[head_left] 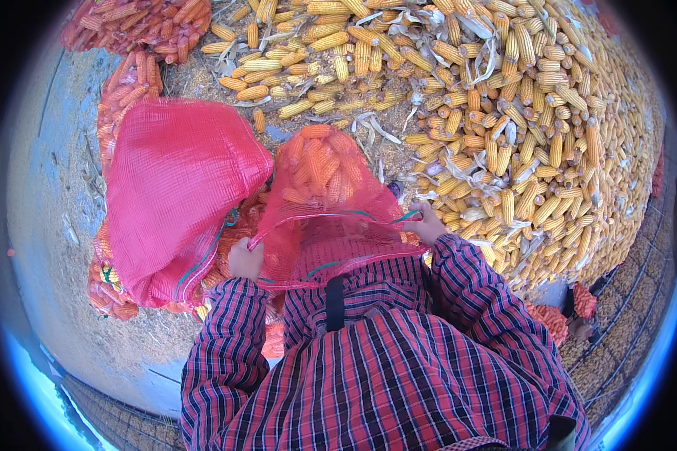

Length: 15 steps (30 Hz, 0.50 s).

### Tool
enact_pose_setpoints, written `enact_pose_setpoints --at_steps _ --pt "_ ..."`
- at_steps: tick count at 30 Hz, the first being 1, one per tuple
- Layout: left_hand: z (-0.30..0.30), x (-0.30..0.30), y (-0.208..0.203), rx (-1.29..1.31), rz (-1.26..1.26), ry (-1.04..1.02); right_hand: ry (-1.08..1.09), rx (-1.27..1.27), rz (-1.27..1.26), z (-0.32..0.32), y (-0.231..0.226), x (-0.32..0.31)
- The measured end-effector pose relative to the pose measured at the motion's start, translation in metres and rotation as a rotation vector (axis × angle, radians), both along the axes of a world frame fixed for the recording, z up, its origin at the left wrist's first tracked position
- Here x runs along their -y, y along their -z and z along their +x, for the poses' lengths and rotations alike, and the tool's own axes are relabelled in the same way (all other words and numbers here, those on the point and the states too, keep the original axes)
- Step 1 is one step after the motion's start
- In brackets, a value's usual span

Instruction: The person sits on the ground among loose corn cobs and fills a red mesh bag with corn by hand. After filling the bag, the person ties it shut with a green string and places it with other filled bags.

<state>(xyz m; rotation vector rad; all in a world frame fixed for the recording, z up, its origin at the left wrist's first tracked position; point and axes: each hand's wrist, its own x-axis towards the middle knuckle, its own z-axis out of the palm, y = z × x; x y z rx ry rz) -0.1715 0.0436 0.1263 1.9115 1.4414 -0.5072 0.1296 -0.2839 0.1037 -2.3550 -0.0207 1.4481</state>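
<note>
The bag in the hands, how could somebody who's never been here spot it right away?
Find the huge corn heap on the right. Just left of it, the left hand and right hand grip a red mesh bag. Unlike the other bags, its mouth is stretched open between both hands, with cobs showing inside its far end.

You have a red mesh bag [335, 207] right in front of you, gripped by its rim. Mouth open, pulled wide side to side, facing you; green cord [323, 267] along the edge. Part-filled: orange-looking corn cobs [320, 169] bunched at the far end, seen through the mesh. Near part slack.
</note>
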Motion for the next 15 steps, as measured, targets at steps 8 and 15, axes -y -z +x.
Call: enact_pose_setpoints --at_steps 8,15 --pt "0.028 0.0 -0.002 -0.369 -0.001 0.272 -0.423 -0.156 -0.24 -0.024 -0.017 -0.032" --pt "0.011 -0.03 -0.091 0.194 0.058 0.148 -0.52 -0.109 0.089 -0.047 -0.115 -0.042"
